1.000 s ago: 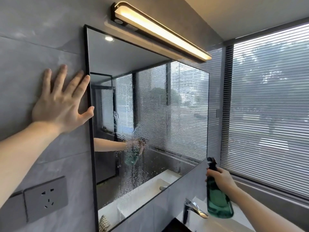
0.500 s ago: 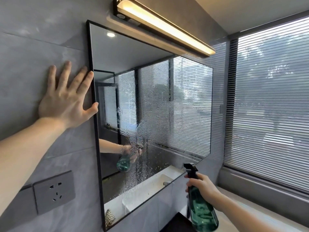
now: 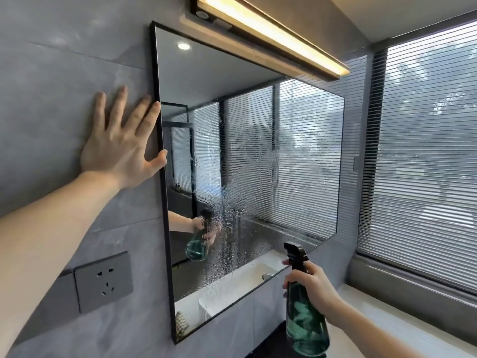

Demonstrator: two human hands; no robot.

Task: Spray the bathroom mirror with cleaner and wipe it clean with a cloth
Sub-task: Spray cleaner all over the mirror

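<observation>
A grey socket plate [image 3: 103,282] sits on the matte tiled wall [image 3: 64,73] below the left hand [image 3: 121,148], fingers spread flat beside the black-framed mirror [image 3: 296,120]. Droplets streak the glass. The right hand [image 3: 313,286] grips a green translucent spray bottle [image 3: 305,324] below the mirror's lower edge, under a glowing light bar [image 3: 271,37].

No legible text, label, brand, number or sign is seen: none on the spray bottle [image 3: 305,329], none on the wall socket [image 3: 103,281] beside the mirror [image 3: 258,151].
</observation>
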